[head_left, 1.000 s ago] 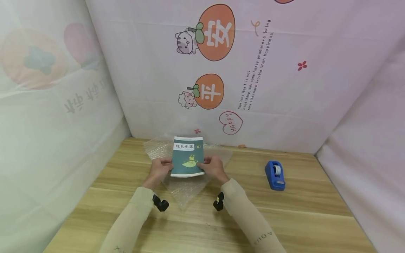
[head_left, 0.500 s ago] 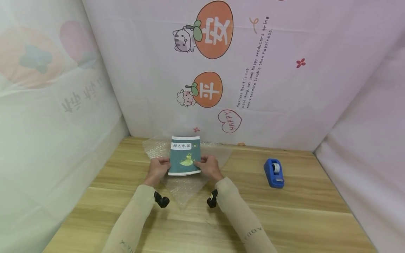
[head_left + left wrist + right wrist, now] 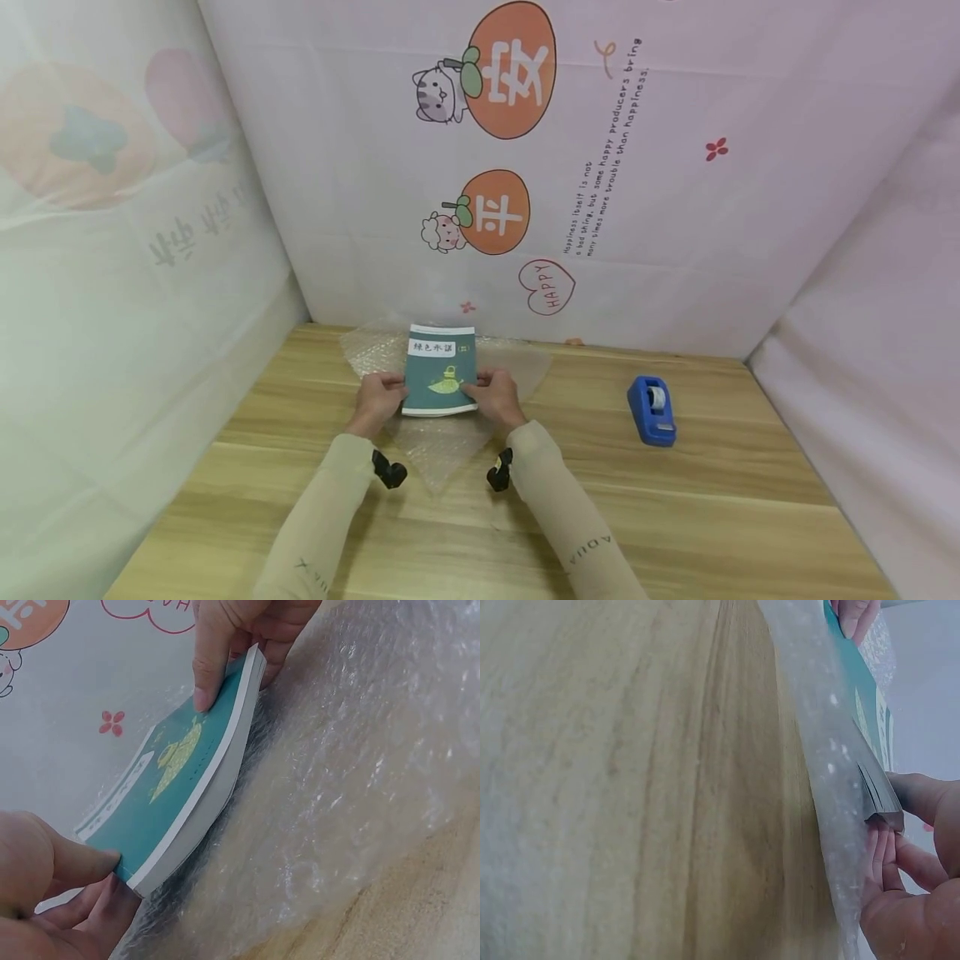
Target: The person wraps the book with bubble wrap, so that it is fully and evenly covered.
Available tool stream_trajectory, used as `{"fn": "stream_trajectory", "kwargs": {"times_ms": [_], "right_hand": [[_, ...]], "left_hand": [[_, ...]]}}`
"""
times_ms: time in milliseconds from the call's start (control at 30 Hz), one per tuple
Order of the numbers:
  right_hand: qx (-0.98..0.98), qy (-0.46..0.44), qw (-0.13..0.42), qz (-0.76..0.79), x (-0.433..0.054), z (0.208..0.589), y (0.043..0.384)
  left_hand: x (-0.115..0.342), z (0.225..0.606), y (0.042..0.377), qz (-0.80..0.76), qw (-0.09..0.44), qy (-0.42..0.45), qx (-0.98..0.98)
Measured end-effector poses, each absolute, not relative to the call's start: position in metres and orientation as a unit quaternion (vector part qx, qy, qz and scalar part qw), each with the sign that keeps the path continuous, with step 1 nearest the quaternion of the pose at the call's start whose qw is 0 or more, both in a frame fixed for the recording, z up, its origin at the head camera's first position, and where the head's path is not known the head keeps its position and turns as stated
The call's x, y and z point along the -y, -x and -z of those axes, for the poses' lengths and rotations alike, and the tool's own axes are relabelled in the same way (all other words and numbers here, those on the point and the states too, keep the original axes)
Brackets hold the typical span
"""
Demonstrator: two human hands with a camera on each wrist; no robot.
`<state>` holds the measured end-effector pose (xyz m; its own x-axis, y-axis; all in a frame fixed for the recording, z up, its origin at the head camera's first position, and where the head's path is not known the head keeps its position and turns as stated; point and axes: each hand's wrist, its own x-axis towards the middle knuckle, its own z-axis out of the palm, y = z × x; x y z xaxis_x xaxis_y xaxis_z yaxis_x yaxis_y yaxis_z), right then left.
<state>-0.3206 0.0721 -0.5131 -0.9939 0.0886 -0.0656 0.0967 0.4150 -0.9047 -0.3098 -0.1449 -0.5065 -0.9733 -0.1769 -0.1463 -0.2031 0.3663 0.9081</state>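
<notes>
A teal paperback book with white bands and a yellow leaf-like drawing is held between both hands over a clear bubble wrap sheet. My left hand pinches its left edge, thumb on the cover and fingers beneath. On the opposite edge, my right hand grips the book the same way. In the left wrist view the book tilts and bows slightly, its lower page edge raised over the bubble wrap. The right wrist view shows right-hand fingers under the book's corner.
A blue tape dispenser with a roll of tape stands on the wooden table to the right. A printed white cloth hangs along the table's back edge, and more cloth encloses both sides. Black wrist cameras sit on the sleeves.
The head view has shifted a little. Both hands keep hold of the book, and its near edge appears slightly higher than a second ago. The bubble wrap and tape dispenser stay put.
</notes>
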Motion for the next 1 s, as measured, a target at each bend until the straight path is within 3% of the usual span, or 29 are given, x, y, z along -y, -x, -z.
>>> {"fn": "stream_trajectory", "kwargs": {"times_ms": [1000], "right_hand": [[-0.847, -0.073, 0.012, 0.526, -0.0780, 0.5131, 0.3221]], "left_hand": [[0.1500, 0.5116, 0.3166, -0.491, 0.012, 0.064, -0.869]]}}
